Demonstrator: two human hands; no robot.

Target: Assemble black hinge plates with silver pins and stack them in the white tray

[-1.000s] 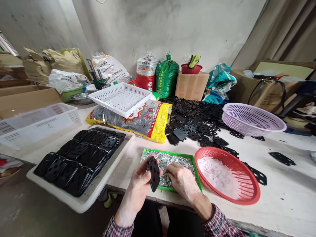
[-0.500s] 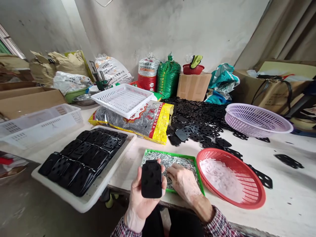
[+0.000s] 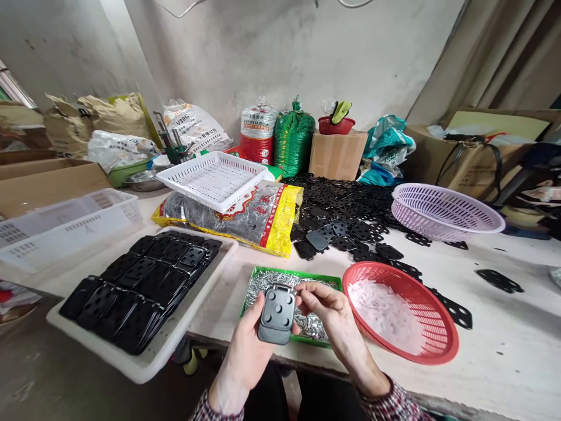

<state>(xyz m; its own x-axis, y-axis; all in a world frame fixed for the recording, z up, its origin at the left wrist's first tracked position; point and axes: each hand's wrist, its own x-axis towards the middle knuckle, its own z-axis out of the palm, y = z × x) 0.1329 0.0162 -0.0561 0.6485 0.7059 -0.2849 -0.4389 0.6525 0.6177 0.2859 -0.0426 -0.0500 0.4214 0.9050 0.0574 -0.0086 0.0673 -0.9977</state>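
Head view, single entry. Item 1: left hand (image 3: 244, 358), at 6 o'clock in the frame, palm up, fingers clenched around the lower edge of a black plate (image 3: 277, 308), which stands nearly upright with its face towards the camera; four round holes show in that face. Item 2: right hand (image 3: 328, 311), at 3 o'clock of the plate, thumb and forefinger pinched together and touching the plate's upper right corner; whatever lies between them is too small to tell. Item 3: green tray (image 3: 290, 272), at 12 o'clock of the plate and partly hidden behind it, filled with small silvery metal pins (image 3: 263, 280). Item 4: red basket (image 3: 439, 346), at 3 o'clock, just beside the green tray, holding a spread of small white plastic pieces (image 3: 385, 313). Item 5: white tray (image 3: 146, 363), at 9 o'clock, overhanging the table (image 3: 504, 356) edge, packed with overlapping rows of stacked plates (image 3: 140, 286) of the same black kind. Item 6: loose heap of black plates (image 3: 350, 210), at 1 o'clock, lying on the table beyond the baskets. Item 7: lilac basket (image 3: 447, 213), at 2 o'clock, at the right edge of the heap. Item 8: yellow bag (image 3: 280, 225), at 12 o'clock beyond the green tray, with a white perforated basket (image 3: 214, 178) resting on top.
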